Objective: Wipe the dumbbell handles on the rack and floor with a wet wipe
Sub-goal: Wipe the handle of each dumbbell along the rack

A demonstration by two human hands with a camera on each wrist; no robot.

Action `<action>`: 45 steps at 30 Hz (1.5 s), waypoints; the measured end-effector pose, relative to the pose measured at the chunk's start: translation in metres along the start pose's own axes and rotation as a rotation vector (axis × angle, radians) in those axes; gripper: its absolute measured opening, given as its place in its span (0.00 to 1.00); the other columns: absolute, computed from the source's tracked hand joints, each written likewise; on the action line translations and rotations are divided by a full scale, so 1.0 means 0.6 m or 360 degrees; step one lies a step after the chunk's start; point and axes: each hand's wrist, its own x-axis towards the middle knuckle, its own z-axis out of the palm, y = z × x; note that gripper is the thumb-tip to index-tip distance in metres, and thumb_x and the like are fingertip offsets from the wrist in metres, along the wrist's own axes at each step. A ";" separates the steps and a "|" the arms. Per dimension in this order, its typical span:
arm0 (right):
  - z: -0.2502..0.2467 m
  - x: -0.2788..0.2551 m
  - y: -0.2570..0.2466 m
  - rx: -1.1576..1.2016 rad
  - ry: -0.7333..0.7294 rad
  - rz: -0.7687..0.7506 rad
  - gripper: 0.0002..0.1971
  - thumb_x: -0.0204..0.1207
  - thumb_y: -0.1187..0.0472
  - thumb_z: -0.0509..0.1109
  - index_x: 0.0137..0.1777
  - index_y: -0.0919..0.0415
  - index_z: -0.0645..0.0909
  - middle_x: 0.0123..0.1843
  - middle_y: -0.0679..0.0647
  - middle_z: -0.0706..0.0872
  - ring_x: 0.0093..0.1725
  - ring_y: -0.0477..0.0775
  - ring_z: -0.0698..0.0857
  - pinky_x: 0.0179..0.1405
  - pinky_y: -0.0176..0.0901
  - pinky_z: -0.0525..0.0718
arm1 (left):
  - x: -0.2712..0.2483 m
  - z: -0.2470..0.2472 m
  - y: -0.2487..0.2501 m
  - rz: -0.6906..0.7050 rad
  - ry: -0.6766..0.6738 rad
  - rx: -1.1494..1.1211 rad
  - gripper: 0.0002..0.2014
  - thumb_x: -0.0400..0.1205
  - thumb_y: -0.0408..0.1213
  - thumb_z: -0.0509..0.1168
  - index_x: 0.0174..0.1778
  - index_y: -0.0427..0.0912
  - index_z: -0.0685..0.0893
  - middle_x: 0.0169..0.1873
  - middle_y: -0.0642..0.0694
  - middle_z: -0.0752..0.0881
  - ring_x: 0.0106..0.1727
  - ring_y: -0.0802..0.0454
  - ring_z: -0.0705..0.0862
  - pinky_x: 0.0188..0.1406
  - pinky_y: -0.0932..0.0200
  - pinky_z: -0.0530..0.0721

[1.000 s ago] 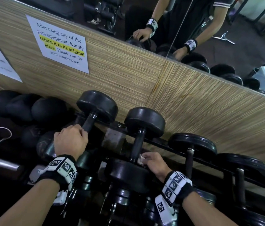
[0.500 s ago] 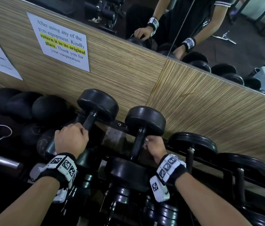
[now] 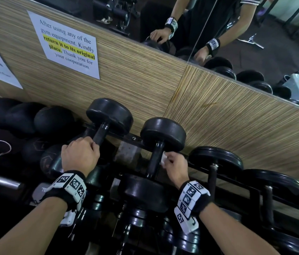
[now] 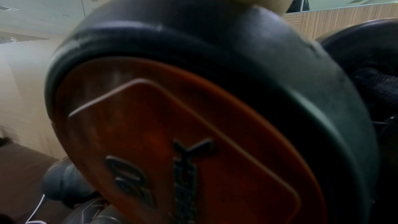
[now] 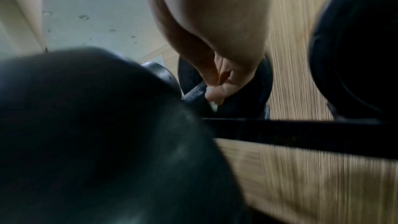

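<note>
Right hand wiping a racked dumbbell handle, left hand bracing the next one.

Right hand (image 3: 175, 165) pinches a small crumpled white wet wipe (image 3: 163, 158) against the dark knurled metal handle (image 3: 154, 159) of the black round-headed rubber dumbbell (image 3: 163, 134), high on the handle by the far head; left hand (image 3: 79, 155) is curled round the dark handle (image 3: 100, 134) of the neighbouring black dumbbell (image 3: 109, 115) on the black steel rack (image 3: 126, 138). Risks: wipe is tiny and only fingertip-held, so knurling could snag or tear it, or it could slip out and drop between the rails; the handle's underside may be skipped; leaning on the left dumbbell might roll it in its cradle. Room: striped wood-grain wall panel (image 3: 218, 126), white printed paper notice (image 3: 67, 43), wall mirror (image 3: 255, 34) above, dark rubber medicine balls (image 3: 53, 118) left, more black dumbbells (image 3: 216, 159) right.
</note>
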 end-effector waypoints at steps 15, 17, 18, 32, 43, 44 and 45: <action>-0.001 -0.007 -0.043 -0.0067 0.0176 -0.0209 0.06 0.80 0.63 0.74 0.43 0.61 0.89 0.36 0.47 0.89 0.38 0.44 0.86 0.42 0.35 0.82 | -0.002 -0.001 -0.004 0.0016 -0.0047 0.0009 0.12 0.82 0.44 0.62 0.35 0.45 0.82 0.33 0.45 0.85 0.38 0.40 0.84 0.44 0.48 0.71; -0.002 0.010 -0.052 -0.0069 0.0197 -0.0187 0.03 0.79 0.65 0.74 0.45 0.62 0.90 0.39 0.48 0.88 0.41 0.45 0.85 0.42 0.29 0.77 | -0.003 -0.002 -0.004 0.0007 -0.0058 -0.0016 0.11 0.82 0.44 0.62 0.36 0.45 0.82 0.34 0.45 0.86 0.39 0.38 0.84 0.45 0.48 0.71; -0.004 0.009 -0.051 -0.0086 0.0170 -0.0183 0.03 0.78 0.65 0.75 0.44 0.62 0.90 0.39 0.48 0.88 0.40 0.44 0.85 0.41 0.28 0.76 | -0.003 -0.003 -0.004 0.0000 -0.0059 -0.0029 0.11 0.82 0.44 0.62 0.36 0.45 0.82 0.34 0.45 0.86 0.40 0.38 0.84 0.46 0.48 0.71; -0.006 0.021 -0.052 -0.0255 -0.0002 -0.0301 0.06 0.78 0.62 0.73 0.39 0.56 0.88 0.35 0.50 0.89 0.38 0.50 0.87 0.45 0.51 0.88 | -0.007 -0.002 -0.007 0.0000 -0.0042 -0.0108 0.11 0.82 0.44 0.62 0.37 0.45 0.83 0.33 0.44 0.87 0.39 0.37 0.84 0.45 0.48 0.71; -0.014 0.033 -0.060 -0.0357 -0.0158 -0.0377 0.06 0.80 0.60 0.71 0.46 0.56 0.89 0.40 0.50 0.90 0.42 0.49 0.88 0.47 0.45 0.85 | -0.005 0.002 -0.011 0.0008 -0.0022 -0.0092 0.11 0.82 0.44 0.62 0.37 0.45 0.83 0.32 0.44 0.87 0.39 0.37 0.85 0.45 0.48 0.73; -0.015 0.039 -0.062 -0.0297 -0.0113 -0.0333 0.05 0.80 0.60 0.71 0.46 0.56 0.90 0.39 0.49 0.90 0.40 0.46 0.87 0.47 0.42 0.84 | -0.004 0.003 -0.012 0.0004 -0.0033 -0.0092 0.11 0.82 0.44 0.62 0.38 0.45 0.83 0.33 0.44 0.88 0.39 0.37 0.85 0.46 0.48 0.73; -0.014 0.039 -0.061 -0.0254 -0.0119 -0.0305 0.05 0.80 0.61 0.72 0.46 0.56 0.90 0.37 0.48 0.89 0.37 0.43 0.86 0.45 0.40 0.84 | -0.004 0.004 -0.013 0.0000 -0.0038 -0.0096 0.11 0.82 0.45 0.62 0.38 0.46 0.83 0.33 0.45 0.88 0.39 0.38 0.85 0.47 0.48 0.74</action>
